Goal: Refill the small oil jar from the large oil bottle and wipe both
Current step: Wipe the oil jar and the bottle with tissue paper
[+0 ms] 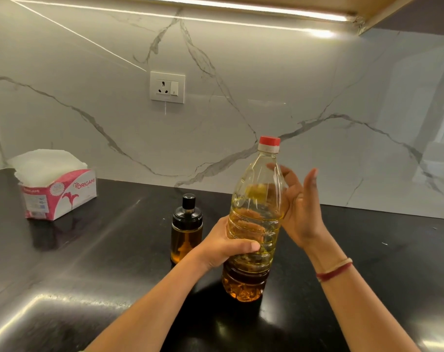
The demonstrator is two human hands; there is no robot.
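A large clear plastic oil bottle with a red cap stands upright on the black counter, holding yellow oil. My left hand grips its lower middle, thumb across the front. My right hand is at the bottle's right side with fingers straight and spread, some of them behind the bottle; whether it touches the plastic is unclear. The small glass oil jar with a black lid stands just left of the bottle, amber oil in its lower part, partly behind my left hand.
An open pink and white tissue box sits at the back left of the counter. A marble backsplash with a wall socket rises behind. A cabinet with a light strip hangs overhead.
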